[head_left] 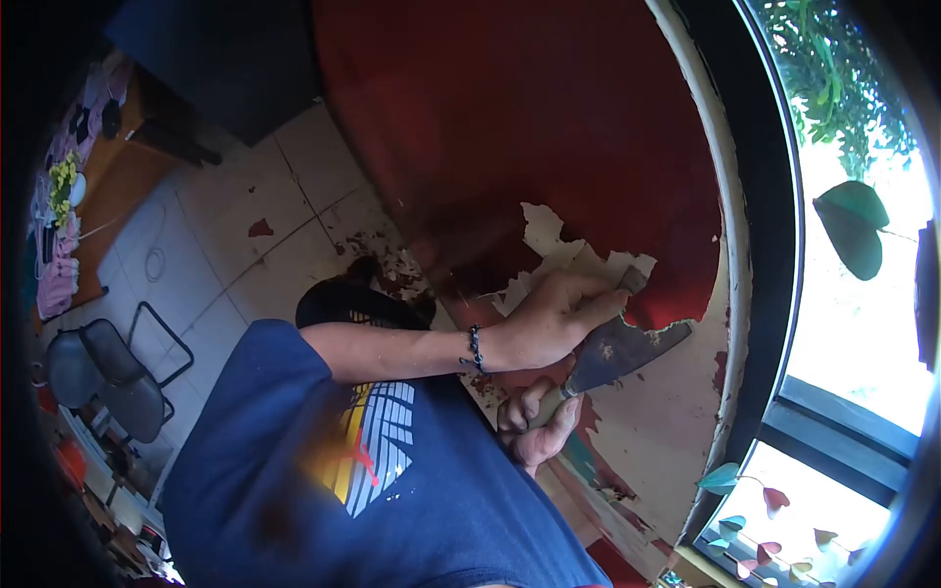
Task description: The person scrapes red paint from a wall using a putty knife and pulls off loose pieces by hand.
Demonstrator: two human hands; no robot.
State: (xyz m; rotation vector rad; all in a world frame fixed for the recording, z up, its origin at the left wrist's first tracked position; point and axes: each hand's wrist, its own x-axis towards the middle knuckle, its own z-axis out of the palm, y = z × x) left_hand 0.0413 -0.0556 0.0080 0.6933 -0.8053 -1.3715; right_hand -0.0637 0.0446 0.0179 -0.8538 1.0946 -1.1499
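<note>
My left hand [554, 318], with a dark beaded bracelet [475, 348] on its wrist, reaches across to the red wall [549, 118]. Its thumb and fingers are pinched at the torn edge of the peeling red paint [667, 294], where a small greyish flap [635, 278] shows. Just below, my right hand [537, 423] is wrapped round the handle of a scraper [622, 355]. The wide, stained blade lies along the pale stripped patch [655, 416], under the ragged paint edge. Part of the handle is hidden by the fingers.
A dark-framed window [784, 294] with leaf decorations [851, 227] borders the wall. Paint flakes [387, 257] litter the tiled floor [265, 211] beside a dark shoe [363, 294]. Farther left stand a dark chair [123, 377] and a wooden table [127, 176] bearing various items.
</note>
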